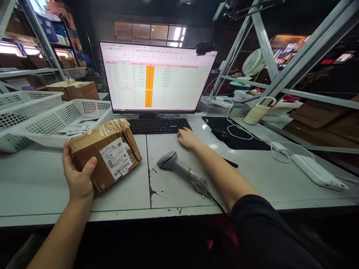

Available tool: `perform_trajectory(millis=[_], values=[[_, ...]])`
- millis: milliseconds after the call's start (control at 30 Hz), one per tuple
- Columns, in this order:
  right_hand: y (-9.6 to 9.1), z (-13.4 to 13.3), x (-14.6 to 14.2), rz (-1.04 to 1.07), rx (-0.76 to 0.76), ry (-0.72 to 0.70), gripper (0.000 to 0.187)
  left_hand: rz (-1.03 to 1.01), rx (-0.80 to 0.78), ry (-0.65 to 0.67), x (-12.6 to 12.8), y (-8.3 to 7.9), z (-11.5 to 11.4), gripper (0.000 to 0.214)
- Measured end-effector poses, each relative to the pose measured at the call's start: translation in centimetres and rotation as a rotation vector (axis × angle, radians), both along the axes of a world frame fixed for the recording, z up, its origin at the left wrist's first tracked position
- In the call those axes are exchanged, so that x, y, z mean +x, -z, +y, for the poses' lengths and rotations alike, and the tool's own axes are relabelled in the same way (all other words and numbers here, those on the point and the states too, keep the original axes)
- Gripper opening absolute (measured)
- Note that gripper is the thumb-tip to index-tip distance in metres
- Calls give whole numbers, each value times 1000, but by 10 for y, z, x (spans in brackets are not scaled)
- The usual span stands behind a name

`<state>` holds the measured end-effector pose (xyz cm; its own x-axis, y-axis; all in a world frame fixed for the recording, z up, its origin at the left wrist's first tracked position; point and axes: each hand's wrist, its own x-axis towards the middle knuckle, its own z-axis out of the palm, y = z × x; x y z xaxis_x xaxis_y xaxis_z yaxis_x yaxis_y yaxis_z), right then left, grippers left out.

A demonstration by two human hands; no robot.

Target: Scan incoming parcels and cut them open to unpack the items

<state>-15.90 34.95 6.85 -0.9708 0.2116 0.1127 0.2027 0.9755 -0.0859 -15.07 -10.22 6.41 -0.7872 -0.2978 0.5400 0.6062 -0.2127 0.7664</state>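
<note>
My left hand (80, 179) grips a brown cardboard parcel (97, 170) by its left side, thumb on the front face. The parcel is tilted, its top covered with clear tape, and a white shipping label (116, 158) faces me. My right hand (187, 138) reaches over the desk and rests on the right end of a black keyboard (158, 125), fingers stretched onto the keys. Between my arms lies a grey barcode scanner (182, 170), untouched, its cable running off the front edge. Behind the keyboard a monitor (162, 82) displays a spreadsheet with an orange column.
White perforated baskets (64, 117) stand at the left, one holding paper slips. To the right are a black mouse (219, 135) on a mouse pad (244, 142), a white power strip (318, 172) with cables, and a cream cup (256, 113). Metal shelf posts rise on both sides.
</note>
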Motion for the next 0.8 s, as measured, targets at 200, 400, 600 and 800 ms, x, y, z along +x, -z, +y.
perform_trajectory(millis=[200, 400, 600, 800], values=[[-2, 11, -15, 56, 52, 10, 33, -107, -21, 59, 7, -4, 2, 91], [-4, 1, -28, 116, 64, -4, 34, -124, 30, 83, 7, -5, 3, 95], [-19, 6, -30, 233, 62, 110, 41, -187, 200, 132, 4, -8, -1, 78], [-20, 46, 41, 157, 25, 119, 36, -498, 442, 430, 1, -17, -5, 50]])
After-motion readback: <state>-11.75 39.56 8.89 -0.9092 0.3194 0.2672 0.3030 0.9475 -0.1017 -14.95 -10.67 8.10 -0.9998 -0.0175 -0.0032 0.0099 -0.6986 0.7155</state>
